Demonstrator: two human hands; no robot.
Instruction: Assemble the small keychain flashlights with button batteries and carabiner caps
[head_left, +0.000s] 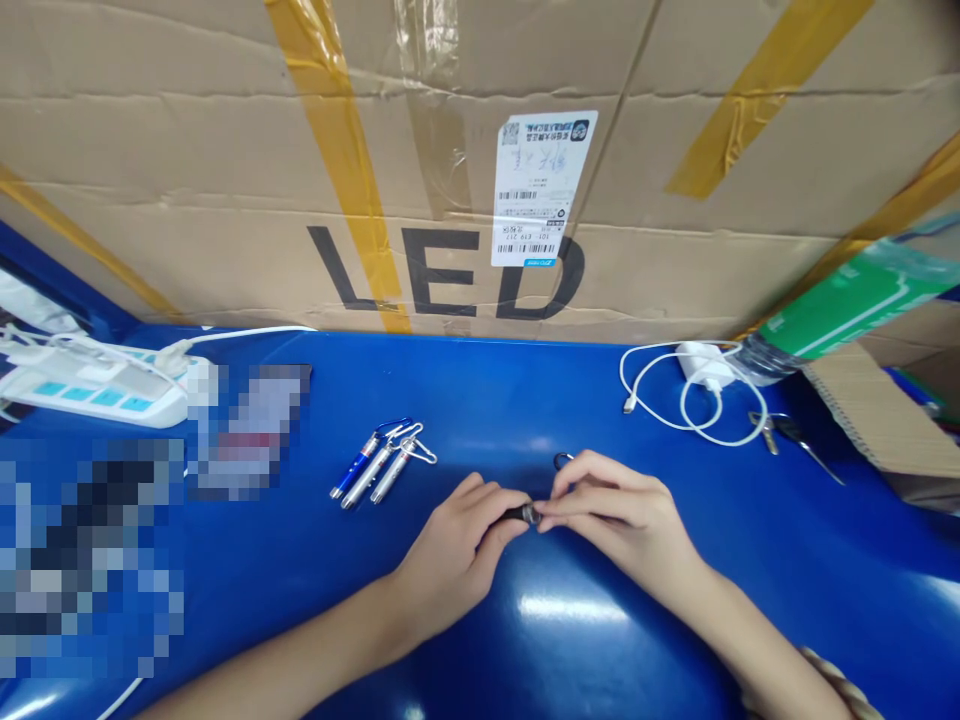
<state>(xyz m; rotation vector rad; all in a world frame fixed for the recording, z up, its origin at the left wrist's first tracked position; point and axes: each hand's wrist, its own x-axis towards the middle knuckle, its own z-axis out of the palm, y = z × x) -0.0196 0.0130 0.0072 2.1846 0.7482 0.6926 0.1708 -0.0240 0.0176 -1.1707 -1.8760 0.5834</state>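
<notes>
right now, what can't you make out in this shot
- The small dark piece pinched between left hand and right hand: head view, fingers cover most of it.
- The ring behind the right hand: partly hidden by the fingers.
- The pixelated patches on the left of the table: blurred out.
- The label on the box: print too small to read.
- The green pack: cut off by the right edge.

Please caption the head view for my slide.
Both hands, left hand and right hand, pinch a small dark flashlight over a blue table.
</notes>
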